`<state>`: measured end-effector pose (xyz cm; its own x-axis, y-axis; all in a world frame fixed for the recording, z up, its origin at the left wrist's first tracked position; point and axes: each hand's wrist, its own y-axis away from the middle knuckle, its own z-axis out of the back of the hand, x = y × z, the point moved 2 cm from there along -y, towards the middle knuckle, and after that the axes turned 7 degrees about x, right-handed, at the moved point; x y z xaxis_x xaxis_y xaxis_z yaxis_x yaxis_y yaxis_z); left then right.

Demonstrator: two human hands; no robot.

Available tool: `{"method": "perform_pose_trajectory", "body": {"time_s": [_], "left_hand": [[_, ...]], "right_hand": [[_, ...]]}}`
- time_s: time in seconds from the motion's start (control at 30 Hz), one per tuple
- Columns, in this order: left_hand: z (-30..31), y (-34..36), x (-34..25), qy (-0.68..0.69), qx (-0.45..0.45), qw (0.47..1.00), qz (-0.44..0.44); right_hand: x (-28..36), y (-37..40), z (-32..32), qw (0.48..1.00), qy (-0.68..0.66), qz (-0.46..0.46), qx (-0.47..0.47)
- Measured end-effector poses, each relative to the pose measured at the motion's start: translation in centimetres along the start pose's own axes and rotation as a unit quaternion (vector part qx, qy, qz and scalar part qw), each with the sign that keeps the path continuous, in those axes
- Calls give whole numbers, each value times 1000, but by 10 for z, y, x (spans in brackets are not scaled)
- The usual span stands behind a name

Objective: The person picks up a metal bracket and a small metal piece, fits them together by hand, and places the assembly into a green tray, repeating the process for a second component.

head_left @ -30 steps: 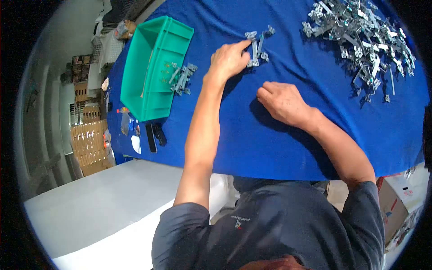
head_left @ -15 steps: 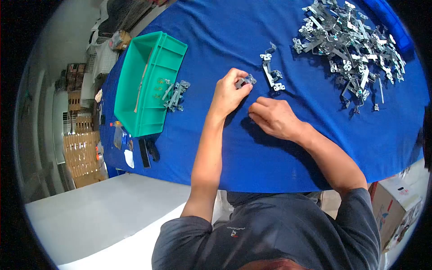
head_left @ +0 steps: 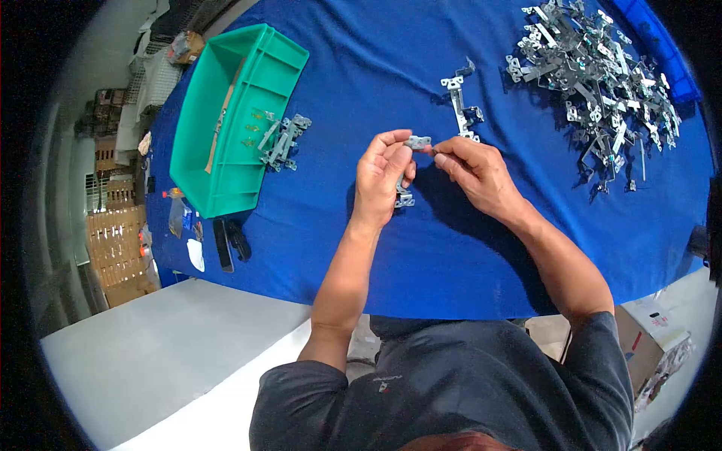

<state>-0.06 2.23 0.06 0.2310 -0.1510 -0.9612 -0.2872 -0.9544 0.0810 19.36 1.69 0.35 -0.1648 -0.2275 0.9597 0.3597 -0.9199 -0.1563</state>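
The metal bracket (head_left: 418, 142) is held over the middle of the blue-covered table (head_left: 451, 278), between its left and right edges. It looks light and stiff, perhaps slick, with thin edges; its flat plate seems the best place to pinch. The left hand (head_left: 377, 184) is clamped on it, thumb against fingers, the forearm reaching in over the near edge. The right hand (head_left: 480, 179) angles inward, fingertips together at the bracket's end; whether they pinch anything cannot be told. Beyond lies a loose bracket (head_left: 459, 105).
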Motion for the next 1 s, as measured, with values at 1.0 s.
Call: {"method": "perform_pose_trajectory", "body": {"time_s": [1.0], "left_hand": [[0,6,6,-34,-74,995,-53]], "right_hand": [[-2,6,-10,991,-106,-81,-7]]}}
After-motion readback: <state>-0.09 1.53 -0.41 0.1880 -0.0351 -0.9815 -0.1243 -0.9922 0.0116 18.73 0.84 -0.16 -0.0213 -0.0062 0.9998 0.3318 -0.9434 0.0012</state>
